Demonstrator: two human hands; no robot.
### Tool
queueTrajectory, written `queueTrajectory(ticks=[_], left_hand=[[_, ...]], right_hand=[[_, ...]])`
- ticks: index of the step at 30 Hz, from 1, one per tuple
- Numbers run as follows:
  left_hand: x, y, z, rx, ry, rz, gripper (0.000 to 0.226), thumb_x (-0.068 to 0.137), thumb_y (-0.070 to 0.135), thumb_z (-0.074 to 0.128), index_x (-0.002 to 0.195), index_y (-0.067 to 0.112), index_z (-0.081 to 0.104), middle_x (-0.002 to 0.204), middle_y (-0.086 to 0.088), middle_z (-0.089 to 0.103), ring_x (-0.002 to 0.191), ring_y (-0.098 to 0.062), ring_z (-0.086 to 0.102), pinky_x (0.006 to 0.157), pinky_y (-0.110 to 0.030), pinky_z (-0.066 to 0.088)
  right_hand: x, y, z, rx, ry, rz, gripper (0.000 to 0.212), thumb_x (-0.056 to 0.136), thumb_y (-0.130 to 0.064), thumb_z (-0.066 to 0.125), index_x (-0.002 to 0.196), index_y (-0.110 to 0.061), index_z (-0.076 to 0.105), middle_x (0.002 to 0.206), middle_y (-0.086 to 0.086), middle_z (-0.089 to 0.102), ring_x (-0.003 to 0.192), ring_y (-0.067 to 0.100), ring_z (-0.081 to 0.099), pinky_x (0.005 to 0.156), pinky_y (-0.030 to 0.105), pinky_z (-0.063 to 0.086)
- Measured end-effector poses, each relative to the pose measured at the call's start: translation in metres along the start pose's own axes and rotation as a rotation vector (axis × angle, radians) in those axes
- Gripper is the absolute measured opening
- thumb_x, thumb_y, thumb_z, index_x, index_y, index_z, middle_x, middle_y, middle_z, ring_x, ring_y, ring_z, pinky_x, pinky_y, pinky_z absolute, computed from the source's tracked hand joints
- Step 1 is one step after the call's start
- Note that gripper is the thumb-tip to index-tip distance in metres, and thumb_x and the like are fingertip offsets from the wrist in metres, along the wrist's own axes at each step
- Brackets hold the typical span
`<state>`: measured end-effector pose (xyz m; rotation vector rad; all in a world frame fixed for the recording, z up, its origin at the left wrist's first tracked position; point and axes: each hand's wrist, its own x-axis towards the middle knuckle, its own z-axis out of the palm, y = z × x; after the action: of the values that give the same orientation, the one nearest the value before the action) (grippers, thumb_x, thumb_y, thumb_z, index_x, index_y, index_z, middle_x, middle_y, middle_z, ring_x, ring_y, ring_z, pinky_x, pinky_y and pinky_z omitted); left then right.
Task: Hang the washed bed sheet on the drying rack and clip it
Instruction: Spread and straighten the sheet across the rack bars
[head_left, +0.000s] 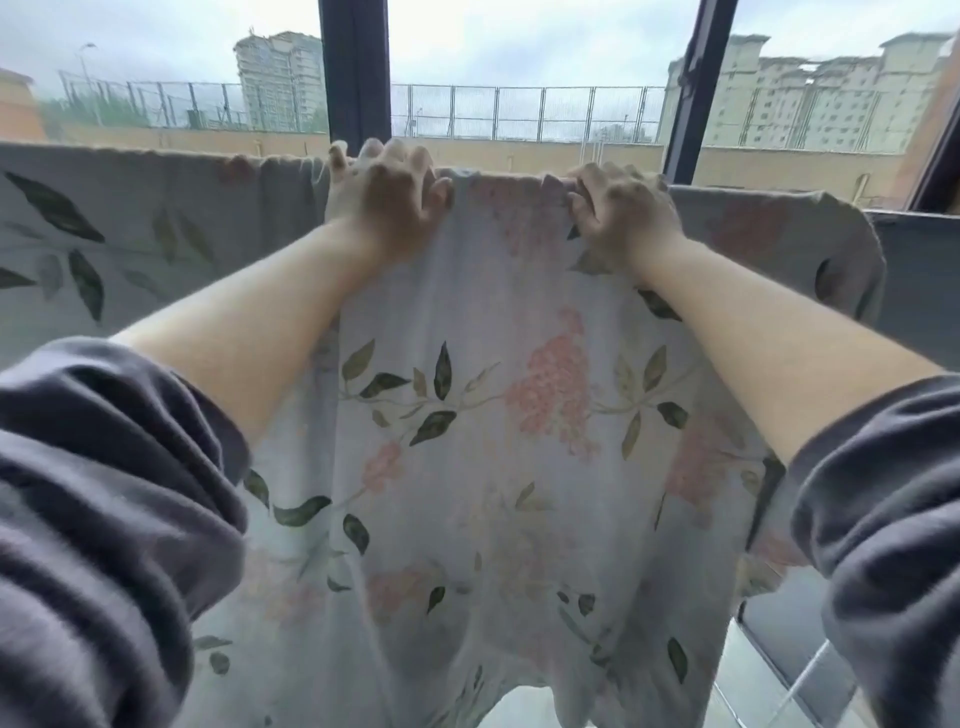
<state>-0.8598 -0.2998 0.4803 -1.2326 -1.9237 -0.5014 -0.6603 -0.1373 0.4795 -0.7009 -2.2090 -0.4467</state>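
Observation:
A pale bed sheet printed with pink flowers and green leaves hangs over a horizontal bar that it covers entirely; the bar itself is hidden. The sheet spreads from the far left edge to a drooping corner at the right. My left hand grips the sheet's top fold with curled fingers. About a hand's width to the right, my right hand pinches the same top fold. No clip shows anywhere.
A dark window frame post stands right behind the sheet, with a slanted open sash to the right. A dark low wall runs at the right. Thin metal rods of the rack show at the lower right above a tiled floor.

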Motion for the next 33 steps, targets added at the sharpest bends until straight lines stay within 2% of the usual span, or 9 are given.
queueTrajectory(ticks=[7, 13, 16, 19, 21, 23, 26, 29, 33], left_hand=[[0.023, 0.078, 0.014, -0.054, -0.030, 0.098, 0.042, 0.097, 0.046, 0.031, 0.115, 0.014, 0.051, 0.113, -0.011, 0.059, 0.105, -0.030, 0.054, 0.103, -0.052, 0.029], [0.047, 0.158, 0.026, -0.111, 0.021, 0.197, 0.039, 0.098, 0.044, 0.032, 0.106, 0.012, 0.053, 0.101, -0.008, 0.063, 0.090, -0.024, 0.059, 0.089, -0.041, 0.041], [0.062, 0.205, 0.031, -0.164, -0.001, 0.227, 0.037, 0.098, 0.044, 0.033, 0.102, 0.013, 0.053, 0.096, -0.005, 0.063, 0.084, -0.022, 0.059, 0.087, -0.040, 0.043], [0.074, 0.251, 0.040, -0.201, -0.044, 0.260, 0.033, 0.099, 0.042, 0.035, 0.102, 0.014, 0.052, 0.094, -0.004, 0.063, 0.080, -0.021, 0.059, 0.085, -0.039, 0.045], [0.083, 0.283, 0.046, -0.232, -0.052, 0.260, 0.031, 0.099, 0.040, 0.036, 0.101, 0.014, 0.054, 0.093, -0.002, 0.063, 0.079, -0.019, 0.058, 0.083, -0.037, 0.043], [0.093, 0.317, 0.052, -0.257, -0.035, 0.260, 0.029, 0.098, 0.038, 0.038, 0.100, 0.016, 0.056, 0.093, -0.002, 0.063, 0.074, -0.018, 0.053, 0.076, -0.034, 0.040], [0.102, 0.349, 0.056, -0.342, -0.002, 0.230, 0.020, 0.096, 0.028, 0.045, 0.093, 0.016, 0.062, 0.089, 0.000, 0.065, 0.067, -0.016, 0.048, 0.064, -0.030, 0.036], [0.110, 0.363, 0.058, -0.406, 0.060, 0.154, 0.017, 0.091, 0.013, 0.053, 0.081, 0.022, 0.063, 0.078, 0.000, 0.066, 0.064, -0.018, 0.054, 0.058, -0.029, 0.040], [0.116, 0.370, 0.058, -0.301, 0.069, 0.139, 0.018, 0.089, 0.011, 0.051, 0.078, 0.025, 0.057, 0.080, -0.003, 0.068, 0.072, -0.026, 0.061, 0.062, -0.030, 0.040]], right_hand=[[-0.001, 0.031, 0.001, 0.097, 0.023, -0.032, 0.046, 0.099, -0.048, 0.023, 0.117, -0.021, 0.056, 0.114, 0.004, 0.064, 0.108, 0.024, 0.056, 0.099, 0.045, 0.032], [-0.006, 0.110, -0.009, 0.067, -0.044, 0.064, 0.050, 0.100, -0.048, 0.021, 0.109, -0.020, 0.061, 0.106, 0.008, 0.067, 0.099, 0.028, 0.061, 0.100, 0.047, 0.032], [-0.017, 0.167, -0.021, 0.054, -0.102, 0.150, 0.044, 0.101, -0.045, 0.023, 0.089, -0.019, 0.056, 0.095, 0.009, 0.066, 0.096, 0.029, 0.060, 0.098, 0.044, 0.032], [-0.031, 0.216, -0.027, 0.096, -0.092, 0.223, 0.047, 0.101, -0.043, 0.025, 0.110, -0.015, 0.061, 0.118, 0.011, 0.064, 0.111, 0.029, 0.056, 0.102, 0.043, 0.035], [-0.037, 0.251, -0.027, 0.267, -0.103, 0.350, 0.047, 0.101, -0.043, 0.026, 0.123, -0.015, 0.057, 0.130, 0.011, 0.058, 0.121, 0.030, 0.050, 0.105, 0.043, 0.035], [-0.048, 0.290, -0.025, 0.518, -0.140, 0.417, 0.043, 0.102, -0.040, 0.031, 0.124, -0.015, 0.057, 0.132, 0.011, 0.056, 0.127, 0.030, 0.047, 0.108, 0.041, 0.035], [-0.071, 0.329, -0.018, 0.742, -0.225, 0.354, 0.030, 0.098, -0.038, 0.046, 0.107, -0.017, 0.065, 0.112, 0.007, 0.067, 0.110, 0.025, 0.060, 0.098, 0.043, 0.046], [-0.083, 0.349, -0.016, 0.838, -0.243, 0.287, 0.022, 0.096, -0.030, 0.054, 0.099, -0.018, 0.072, 0.091, -0.002, 0.071, 0.085, 0.009, 0.062, 0.079, 0.029, 0.049], [-0.081, 0.357, -0.023, 0.776, -0.252, 0.207, 0.023, 0.097, -0.021, 0.053, 0.108, -0.013, 0.072, 0.090, -0.006, 0.071, 0.084, 0.005, 0.061, 0.077, 0.023, 0.049]])
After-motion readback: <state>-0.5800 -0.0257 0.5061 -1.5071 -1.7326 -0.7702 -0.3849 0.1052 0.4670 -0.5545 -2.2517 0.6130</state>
